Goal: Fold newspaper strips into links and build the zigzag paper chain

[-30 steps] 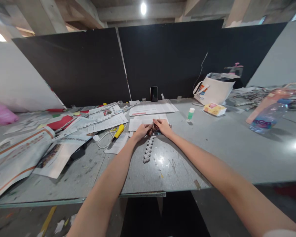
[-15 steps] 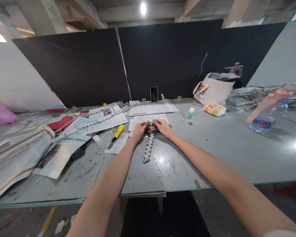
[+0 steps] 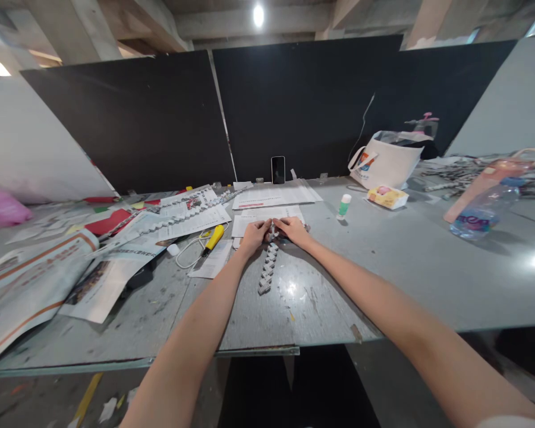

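A zigzag chain of folded paper [image 3: 268, 269] lies on the grey table, running from between my hands toward me. My left hand [image 3: 255, 235] pinches the chain's far end from the left, its fingers closed. From the right, my right hand [image 3: 295, 230] grips the same end, thumb and fingers close to those of the left. The small folds between the fingertips are partly hidden. Beneath and behind my hands lie printed paper sheets [image 3: 245, 223].
A yellow utility knife [image 3: 213, 240] and a white cable [image 3: 182, 257] lie left, beside newspapers [image 3: 111, 279] and longer paper chains. A phone [image 3: 278, 170] stands behind. To the right are a glue stick [image 3: 343, 207], tissue pack [image 3: 387, 197], white bag [image 3: 386, 163] and plastic bottle [image 3: 481, 214].
My fingertips have come slightly closer together at the chain's far end. The chain's near part and the things around it stay in place.
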A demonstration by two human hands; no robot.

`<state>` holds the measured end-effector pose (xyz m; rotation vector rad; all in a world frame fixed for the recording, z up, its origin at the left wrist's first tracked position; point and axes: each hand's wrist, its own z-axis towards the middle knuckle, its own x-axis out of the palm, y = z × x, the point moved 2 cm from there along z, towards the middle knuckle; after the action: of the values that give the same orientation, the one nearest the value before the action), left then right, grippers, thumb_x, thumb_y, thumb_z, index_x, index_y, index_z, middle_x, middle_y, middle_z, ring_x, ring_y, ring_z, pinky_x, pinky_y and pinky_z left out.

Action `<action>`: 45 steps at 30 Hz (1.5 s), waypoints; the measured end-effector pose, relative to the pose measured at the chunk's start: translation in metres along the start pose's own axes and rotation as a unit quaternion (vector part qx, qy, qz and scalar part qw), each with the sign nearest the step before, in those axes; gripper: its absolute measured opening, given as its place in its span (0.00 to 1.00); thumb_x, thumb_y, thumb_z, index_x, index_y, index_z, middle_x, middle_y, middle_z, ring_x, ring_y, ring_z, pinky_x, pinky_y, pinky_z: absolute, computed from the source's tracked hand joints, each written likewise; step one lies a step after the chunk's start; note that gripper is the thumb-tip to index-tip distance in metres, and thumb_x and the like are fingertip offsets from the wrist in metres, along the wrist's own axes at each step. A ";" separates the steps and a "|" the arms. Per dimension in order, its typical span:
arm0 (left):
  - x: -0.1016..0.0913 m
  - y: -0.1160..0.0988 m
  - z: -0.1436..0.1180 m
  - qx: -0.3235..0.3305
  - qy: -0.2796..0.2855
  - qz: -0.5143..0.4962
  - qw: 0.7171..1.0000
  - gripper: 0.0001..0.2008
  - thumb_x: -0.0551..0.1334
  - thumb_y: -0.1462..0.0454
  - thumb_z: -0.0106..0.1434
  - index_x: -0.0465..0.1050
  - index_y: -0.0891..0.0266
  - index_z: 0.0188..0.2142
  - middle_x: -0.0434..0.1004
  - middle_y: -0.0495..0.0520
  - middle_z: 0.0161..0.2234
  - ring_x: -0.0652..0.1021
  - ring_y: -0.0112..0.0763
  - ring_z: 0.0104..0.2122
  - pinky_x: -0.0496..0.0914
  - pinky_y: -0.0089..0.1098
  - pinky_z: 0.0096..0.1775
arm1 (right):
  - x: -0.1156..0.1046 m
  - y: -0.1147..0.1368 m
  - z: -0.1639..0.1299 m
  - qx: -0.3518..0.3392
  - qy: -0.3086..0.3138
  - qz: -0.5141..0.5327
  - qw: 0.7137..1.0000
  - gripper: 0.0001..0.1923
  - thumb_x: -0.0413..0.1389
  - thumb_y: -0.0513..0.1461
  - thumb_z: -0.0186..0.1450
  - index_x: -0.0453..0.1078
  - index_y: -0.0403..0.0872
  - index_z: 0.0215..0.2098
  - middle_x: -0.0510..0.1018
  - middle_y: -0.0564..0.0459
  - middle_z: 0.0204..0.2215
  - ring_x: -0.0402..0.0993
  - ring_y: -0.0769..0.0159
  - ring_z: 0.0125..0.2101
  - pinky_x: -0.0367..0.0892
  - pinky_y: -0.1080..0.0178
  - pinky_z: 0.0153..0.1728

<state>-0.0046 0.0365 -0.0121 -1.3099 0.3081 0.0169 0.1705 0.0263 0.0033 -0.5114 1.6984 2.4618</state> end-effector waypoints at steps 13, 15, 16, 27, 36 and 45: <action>0.001 -0.007 -0.004 0.010 -0.009 0.015 1.000 0.33 0.61 0.33 0.61 0.72 0.62 0.26 0.70 0.50 0.18 0.68 0.28 0.20 0.62 0.32 0.27 | 0.002 -0.004 0.001 0.000 0.017 0.013 1.000 0.34 0.51 0.66 0.68 0.67 0.48 0.21 0.66 0.57 0.14 0.59 0.69 0.19 0.56 0.63 0.25; 0.001 -0.007 -0.004 0.013 -0.007 0.022 1.000 0.33 0.60 0.34 0.63 0.71 0.62 0.26 0.68 0.49 0.18 0.66 0.28 0.19 0.61 0.32 0.27 | 0.002 -0.005 0.001 0.002 0.020 0.016 1.000 0.34 0.51 0.66 0.68 0.69 0.47 0.23 0.66 0.56 0.14 0.60 0.68 0.18 0.56 0.63 0.24; 0.001 -0.007 -0.004 0.016 -0.005 0.026 1.000 0.33 0.59 0.34 0.64 0.70 0.61 0.25 0.68 0.49 0.17 0.66 0.28 0.19 0.61 0.32 0.27 | 0.002 -0.006 0.001 0.004 0.022 0.017 1.000 0.34 0.50 0.65 0.69 0.70 0.47 0.24 0.66 0.56 0.14 0.60 0.68 0.18 0.56 0.63 0.24; 0.001 -0.004 -0.001 0.028 -0.015 0.053 0.998 0.34 0.57 0.34 0.64 0.63 0.59 0.20 0.62 0.48 0.17 0.62 0.26 0.19 0.57 0.33 0.26 | 0.003 -0.009 0.001 0.002 0.024 0.007 1.000 0.35 0.47 0.67 0.70 0.69 0.48 0.23 0.68 0.54 0.14 0.64 0.66 0.17 0.58 0.63 0.23; 0.000 -0.007 -0.002 0.016 0.010 0.045 0.999 0.34 0.58 0.32 0.63 0.66 0.60 0.21 0.62 0.48 0.16 0.61 0.26 0.18 0.56 0.32 0.25 | 0.001 0.001 -0.003 -0.006 0.043 0.006 0.999 0.36 0.52 0.68 0.66 0.71 0.46 0.23 0.68 0.56 0.14 0.62 0.68 0.18 0.57 0.64 0.23; 0.003 -0.006 -0.001 0.005 0.031 0.058 0.998 0.34 0.58 0.33 0.64 0.68 0.60 0.21 0.64 0.49 0.16 0.63 0.27 0.19 0.57 0.32 0.25 | 0.003 0.006 -0.004 -0.002 0.065 -0.001 0.998 0.34 0.56 0.67 0.64 0.68 0.47 0.21 0.65 0.57 0.13 0.57 0.69 0.18 0.53 0.64 0.22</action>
<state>-0.0012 0.0340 -0.0075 -1.2827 0.4355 0.0728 0.1673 0.0198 0.0065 -0.6879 1.7390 2.4817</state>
